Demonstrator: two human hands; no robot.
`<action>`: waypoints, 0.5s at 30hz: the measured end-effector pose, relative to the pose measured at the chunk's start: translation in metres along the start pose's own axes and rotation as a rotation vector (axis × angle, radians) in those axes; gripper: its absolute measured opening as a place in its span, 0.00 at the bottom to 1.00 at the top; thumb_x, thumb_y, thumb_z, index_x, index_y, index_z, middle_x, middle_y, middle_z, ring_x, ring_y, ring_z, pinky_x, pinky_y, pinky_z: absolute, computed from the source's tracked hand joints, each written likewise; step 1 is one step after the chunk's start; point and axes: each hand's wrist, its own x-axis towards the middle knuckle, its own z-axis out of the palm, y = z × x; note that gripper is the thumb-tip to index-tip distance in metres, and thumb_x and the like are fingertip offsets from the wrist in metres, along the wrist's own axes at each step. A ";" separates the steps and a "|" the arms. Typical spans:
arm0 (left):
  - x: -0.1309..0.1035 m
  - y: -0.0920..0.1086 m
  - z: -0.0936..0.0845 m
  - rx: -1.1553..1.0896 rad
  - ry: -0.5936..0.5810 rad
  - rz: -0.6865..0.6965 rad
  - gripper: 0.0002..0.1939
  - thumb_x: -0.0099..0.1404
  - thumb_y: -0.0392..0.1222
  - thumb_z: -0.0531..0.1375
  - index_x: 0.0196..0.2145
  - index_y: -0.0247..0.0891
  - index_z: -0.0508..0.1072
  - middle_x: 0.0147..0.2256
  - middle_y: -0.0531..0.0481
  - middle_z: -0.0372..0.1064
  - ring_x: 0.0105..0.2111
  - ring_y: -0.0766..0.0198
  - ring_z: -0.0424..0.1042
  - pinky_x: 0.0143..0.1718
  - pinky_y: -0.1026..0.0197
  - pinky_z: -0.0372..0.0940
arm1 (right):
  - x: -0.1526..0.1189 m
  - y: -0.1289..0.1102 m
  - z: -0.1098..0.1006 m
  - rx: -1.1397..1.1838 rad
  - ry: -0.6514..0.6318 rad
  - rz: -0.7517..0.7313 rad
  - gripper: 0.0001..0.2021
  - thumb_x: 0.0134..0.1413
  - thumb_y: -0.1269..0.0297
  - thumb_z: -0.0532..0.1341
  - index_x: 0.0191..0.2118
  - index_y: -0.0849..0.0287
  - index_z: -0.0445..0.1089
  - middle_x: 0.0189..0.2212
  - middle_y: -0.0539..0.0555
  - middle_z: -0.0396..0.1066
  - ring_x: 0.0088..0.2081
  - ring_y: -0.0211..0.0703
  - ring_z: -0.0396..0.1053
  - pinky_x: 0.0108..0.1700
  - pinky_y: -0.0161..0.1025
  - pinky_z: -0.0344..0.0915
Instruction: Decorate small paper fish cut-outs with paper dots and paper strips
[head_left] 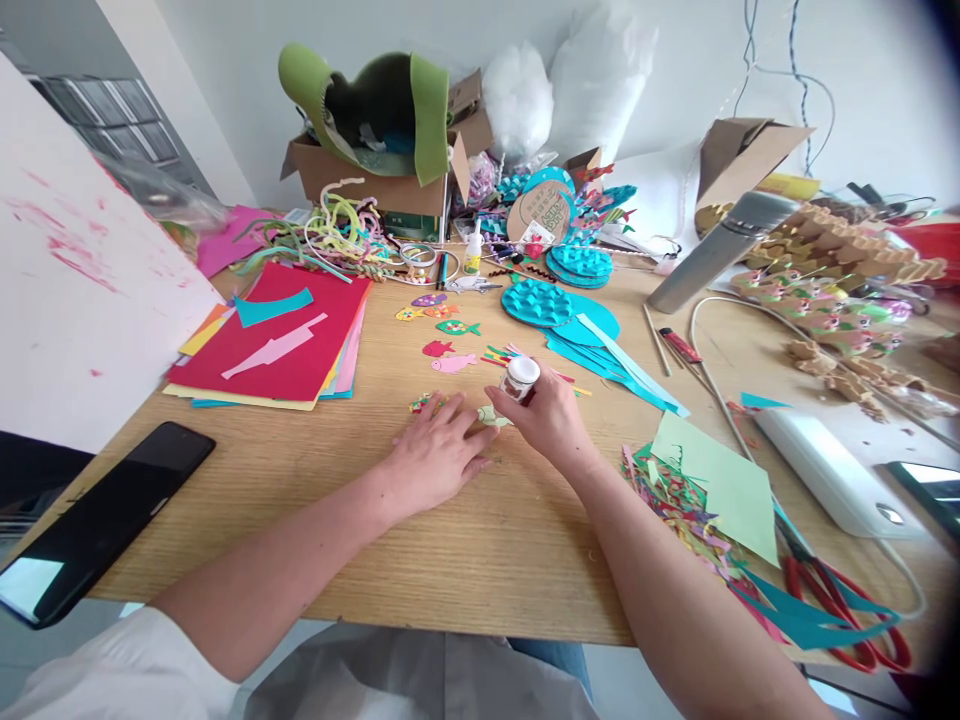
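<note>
My right hand (551,410) is wrapped round a small bottle with a white bottom (523,372), its other end pointing down at a pale green paper fish (493,415). My left hand (442,455) lies spread on the table, its fingertips at the pale fish and at a colourful speckled paper piece (424,403), which it partly covers. Just beyond my hands lie a pink paper fish (454,364), a red one (438,348), a green one (458,327) and several others. Thin coloured paper strips (497,356) lie partly behind the bottle.
Coloured paper sheets (300,340) and a black phone (112,515) lie left. Blue discs (538,302) stand beyond my right hand. Paper scraps (675,495), red-handled scissors (847,610), a white device (836,470) and a grey flask (720,250) are at the right.
</note>
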 end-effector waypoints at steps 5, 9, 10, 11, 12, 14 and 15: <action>0.000 0.000 0.001 0.011 -0.004 0.004 0.21 0.70 0.50 0.52 0.58 0.44 0.65 0.53 0.42 0.65 0.59 0.47 0.57 0.59 0.40 0.52 | 0.000 0.000 -0.002 -0.018 -0.006 0.018 0.14 0.48 0.54 0.64 0.26 0.56 0.59 0.24 0.50 0.67 0.25 0.40 0.61 0.28 0.38 0.56; 0.000 0.000 0.001 0.024 0.001 0.004 0.21 0.71 0.50 0.50 0.58 0.44 0.65 0.54 0.42 0.65 0.60 0.46 0.57 0.59 0.39 0.52 | 0.001 0.002 -0.003 -0.029 0.025 0.045 0.15 0.48 0.53 0.64 0.26 0.56 0.59 0.23 0.50 0.66 0.25 0.40 0.61 0.28 0.38 0.56; 0.000 0.000 0.001 0.024 -0.002 0.004 0.21 0.71 0.50 0.50 0.58 0.44 0.65 0.53 0.42 0.65 0.60 0.46 0.57 0.59 0.39 0.52 | 0.001 0.002 -0.003 -0.028 0.023 0.037 0.15 0.48 0.53 0.64 0.26 0.56 0.59 0.24 0.50 0.66 0.25 0.40 0.61 0.28 0.38 0.56; 0.000 0.000 0.001 0.025 -0.004 0.004 0.21 0.71 0.50 0.50 0.58 0.44 0.65 0.53 0.42 0.66 0.60 0.46 0.57 0.59 0.39 0.52 | 0.001 0.002 -0.003 -0.029 0.022 0.031 0.15 0.48 0.52 0.64 0.26 0.55 0.60 0.24 0.50 0.66 0.25 0.40 0.61 0.28 0.38 0.56; 0.000 0.000 0.001 0.026 -0.004 0.003 0.21 0.71 0.50 0.51 0.58 0.44 0.65 0.53 0.43 0.66 0.60 0.46 0.57 0.59 0.39 0.53 | 0.001 0.002 -0.003 -0.031 0.023 0.030 0.15 0.48 0.52 0.63 0.26 0.55 0.60 0.24 0.50 0.67 0.25 0.41 0.61 0.28 0.38 0.57; 0.000 0.001 0.001 0.029 -0.001 -0.001 0.21 0.71 0.51 0.51 0.58 0.44 0.65 0.53 0.43 0.66 0.60 0.46 0.57 0.59 0.40 0.53 | 0.001 0.002 -0.003 -0.030 0.040 0.043 0.15 0.48 0.52 0.63 0.26 0.55 0.61 0.23 0.50 0.66 0.26 0.42 0.62 0.29 0.39 0.57; 0.000 0.001 0.001 0.029 0.001 -0.002 0.21 0.71 0.51 0.51 0.58 0.44 0.65 0.53 0.43 0.66 0.60 0.46 0.57 0.59 0.40 0.53 | 0.001 0.001 -0.003 -0.025 0.046 0.049 0.15 0.48 0.52 0.63 0.27 0.55 0.61 0.23 0.51 0.66 0.26 0.42 0.62 0.29 0.39 0.58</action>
